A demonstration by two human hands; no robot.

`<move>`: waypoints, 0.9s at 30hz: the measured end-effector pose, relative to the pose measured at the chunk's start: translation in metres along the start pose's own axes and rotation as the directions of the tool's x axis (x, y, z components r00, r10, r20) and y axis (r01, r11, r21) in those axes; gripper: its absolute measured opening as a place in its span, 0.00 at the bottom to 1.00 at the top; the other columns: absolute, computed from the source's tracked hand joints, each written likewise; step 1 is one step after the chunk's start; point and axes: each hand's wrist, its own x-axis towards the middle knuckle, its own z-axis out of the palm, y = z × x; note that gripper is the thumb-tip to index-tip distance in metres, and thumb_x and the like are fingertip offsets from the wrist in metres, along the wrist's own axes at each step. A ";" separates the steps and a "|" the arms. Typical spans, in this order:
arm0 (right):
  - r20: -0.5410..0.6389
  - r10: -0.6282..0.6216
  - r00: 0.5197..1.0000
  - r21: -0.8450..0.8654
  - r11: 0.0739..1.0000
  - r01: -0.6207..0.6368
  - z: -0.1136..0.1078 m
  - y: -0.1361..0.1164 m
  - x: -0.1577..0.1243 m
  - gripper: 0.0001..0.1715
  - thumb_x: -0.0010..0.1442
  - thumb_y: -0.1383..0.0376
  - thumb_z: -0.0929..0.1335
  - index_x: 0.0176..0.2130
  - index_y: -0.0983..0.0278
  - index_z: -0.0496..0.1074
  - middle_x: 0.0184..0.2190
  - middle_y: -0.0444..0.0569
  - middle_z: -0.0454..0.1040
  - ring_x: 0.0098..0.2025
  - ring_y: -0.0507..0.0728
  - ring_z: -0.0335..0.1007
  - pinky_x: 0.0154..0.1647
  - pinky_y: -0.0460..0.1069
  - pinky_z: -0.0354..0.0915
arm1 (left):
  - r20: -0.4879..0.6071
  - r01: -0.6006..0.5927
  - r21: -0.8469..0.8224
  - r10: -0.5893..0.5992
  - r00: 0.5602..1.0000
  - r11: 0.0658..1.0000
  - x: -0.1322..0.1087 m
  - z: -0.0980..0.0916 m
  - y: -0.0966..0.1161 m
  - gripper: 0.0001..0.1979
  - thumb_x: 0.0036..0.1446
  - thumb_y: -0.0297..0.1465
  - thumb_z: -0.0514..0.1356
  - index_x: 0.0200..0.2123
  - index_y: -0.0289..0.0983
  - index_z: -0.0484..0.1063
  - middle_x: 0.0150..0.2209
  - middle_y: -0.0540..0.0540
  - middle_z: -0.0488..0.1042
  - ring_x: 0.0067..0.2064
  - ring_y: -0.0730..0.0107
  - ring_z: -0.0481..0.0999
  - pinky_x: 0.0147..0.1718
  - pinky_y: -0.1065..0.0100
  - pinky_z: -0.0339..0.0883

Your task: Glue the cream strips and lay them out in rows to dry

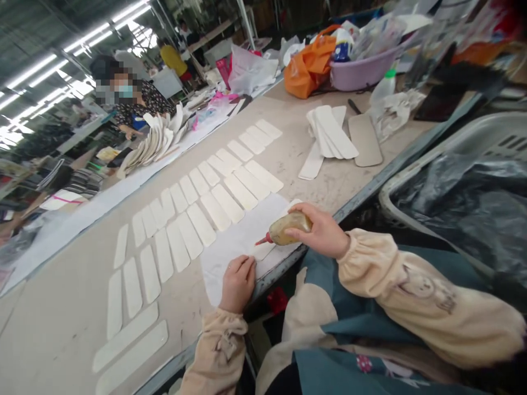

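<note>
My right hand (322, 232) grips a squeeze bottle (288, 227) of yellowish glue, its red nozzle pointing left and down at a small cream strip (263, 250). That strip lies on a white sheet (242, 241) at the near table edge. My left hand (237, 282) rests with curled fingers on the sheet, just left of the strip, pressing it down. Beyond the sheet, several cream insole-shaped strips (197, 208) lie in two long rows on the beige table (61, 329).
A stack of white strips (329, 134) and a grey piece (365, 140) lie at the right. Behind them stand a purple basin (362, 68), an orange bag (308, 63) and a plastic bottle (383, 88). Another person (132, 99) works across the table. A grey bin (465, 181) stands at my right.
</note>
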 end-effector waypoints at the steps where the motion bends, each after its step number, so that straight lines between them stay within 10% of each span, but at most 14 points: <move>1: 0.015 -0.008 1.000 -0.015 1.000 0.008 0.004 -0.001 0.002 0.22 0.53 0.56 0.70 0.45 0.62 0.66 0.39 0.48 0.70 0.41 0.58 0.67 0.44 0.52 0.63 | -0.003 -0.006 0.002 0.006 1.000 1.000 -0.001 0.001 -0.002 0.10 0.57 0.26 0.57 0.42 0.37 0.73 0.40 0.42 0.73 0.41 0.66 0.72 0.42 0.62 0.69; 15: 0.064 0.021 0.998 -0.163 0.987 -0.011 0.030 0.005 0.007 0.23 0.52 0.55 0.71 0.45 0.61 0.67 0.39 0.48 0.70 0.40 0.58 0.67 0.45 0.53 0.63 | 0.026 -0.025 0.001 0.025 0.999 1.000 0.001 0.002 -0.002 0.10 0.56 0.24 0.57 0.41 0.37 0.73 0.41 0.44 0.76 0.40 0.66 0.72 0.43 0.61 0.67; 27: -0.218 0.028 0.975 -0.277 0.957 -0.090 -0.030 0.035 0.012 0.20 0.52 0.56 0.70 0.43 0.62 0.67 0.37 0.47 0.71 0.40 0.58 0.68 0.44 0.53 0.63 | -0.014 -0.079 0.021 0.080 0.997 0.997 0.001 0.004 -0.003 0.10 0.54 0.24 0.59 0.41 0.36 0.73 0.40 0.44 0.76 0.40 0.66 0.73 0.44 0.61 0.66</move>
